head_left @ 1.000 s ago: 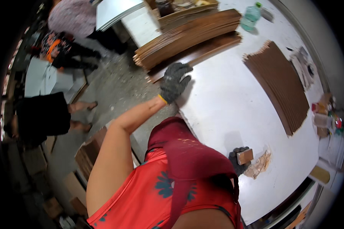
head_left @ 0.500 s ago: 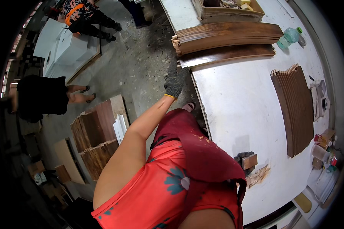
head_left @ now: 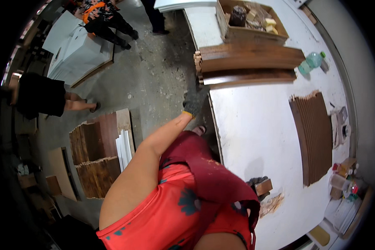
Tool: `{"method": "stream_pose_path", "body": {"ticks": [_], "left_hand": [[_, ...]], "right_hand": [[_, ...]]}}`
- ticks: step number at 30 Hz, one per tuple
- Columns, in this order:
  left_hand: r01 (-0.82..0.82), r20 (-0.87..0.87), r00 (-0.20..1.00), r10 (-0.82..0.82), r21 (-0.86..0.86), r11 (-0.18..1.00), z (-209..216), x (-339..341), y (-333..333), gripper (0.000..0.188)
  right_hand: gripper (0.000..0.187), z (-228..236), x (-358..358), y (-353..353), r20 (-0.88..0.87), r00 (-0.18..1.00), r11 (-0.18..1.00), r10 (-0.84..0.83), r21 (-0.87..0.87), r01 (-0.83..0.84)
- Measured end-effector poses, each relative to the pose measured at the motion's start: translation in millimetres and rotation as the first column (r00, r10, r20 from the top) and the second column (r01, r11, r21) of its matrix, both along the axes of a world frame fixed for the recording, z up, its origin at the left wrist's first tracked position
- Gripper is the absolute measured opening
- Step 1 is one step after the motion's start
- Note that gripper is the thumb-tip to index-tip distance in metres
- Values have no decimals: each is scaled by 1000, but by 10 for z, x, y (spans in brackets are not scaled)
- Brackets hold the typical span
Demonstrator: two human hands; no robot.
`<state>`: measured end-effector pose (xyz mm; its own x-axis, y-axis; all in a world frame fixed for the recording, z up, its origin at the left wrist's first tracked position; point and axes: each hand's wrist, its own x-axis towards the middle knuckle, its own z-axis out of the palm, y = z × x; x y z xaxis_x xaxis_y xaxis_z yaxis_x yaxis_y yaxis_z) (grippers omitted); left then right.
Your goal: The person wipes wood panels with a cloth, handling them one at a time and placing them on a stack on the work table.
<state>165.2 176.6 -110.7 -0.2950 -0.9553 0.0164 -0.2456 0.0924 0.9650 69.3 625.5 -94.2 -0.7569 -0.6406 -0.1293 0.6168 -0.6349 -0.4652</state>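
My left hand [head_left: 194, 101], in a dark grey knit glove with a yellow cuff edge, reaches forward to the left end of the stacked brown boards. Its fingers are smeared and dim beside the glossy front board [head_left: 248, 77], so whether they grip it is unclear. Behind that board lies a stack of curved dark brown boards [head_left: 252, 56] with pale, tenoned ends. My right hand [head_left: 252, 182], gloved too and partly hidden by my maroon apron, is closed round a small brown block [head_left: 263, 187] low over the white table. Crumpled brownish paper or cloth [head_left: 271, 205] lies beside it.
On the white table [head_left: 254, 125] stand a wooden box [head_left: 254, 33] of odds and ends, a green-capped bottle [head_left: 312, 61] and a row of brown slats [head_left: 312, 139]. More boards [head_left: 91, 154] lie on the floor to the left. Several people stand beyond, one near white panels [head_left: 75, 50].
The view has shifted, so the boards and box sit lower in it. My left hand stays near the board ends, and my right hand still holds the block. A person in black at left has shifted their legs.
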Motion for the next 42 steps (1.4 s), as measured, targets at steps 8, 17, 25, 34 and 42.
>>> {"method": "stream_pose_path", "body": {"ticks": [8,17,25,34,42], "left_hand": [[-107,245,967,70,145,984,38,704,697,76],[-328,471,863,186,240,914,-122,1806,832,68],[-79,783,621,-32,103,992,-1955,2263,294,57],[-105,-133,922,363,817,567,-1616,2435,-551,28],[-315,-6,865,502,772,553,-1572,3190,-704,15]], "right_hand": [[62,123,-515,-616,162,968,977,193,-128,-173],[55,26,-1230,-1697,78,927,923,367,-154,-353],[56,114,-1234,-1888,49,978,964,202,-188,-190],[60,100,-1215,-1852,32,999,998,44,-46,-43],[57,-44,-1251,-1778,-56,998,997,3,-77,-8]]}}
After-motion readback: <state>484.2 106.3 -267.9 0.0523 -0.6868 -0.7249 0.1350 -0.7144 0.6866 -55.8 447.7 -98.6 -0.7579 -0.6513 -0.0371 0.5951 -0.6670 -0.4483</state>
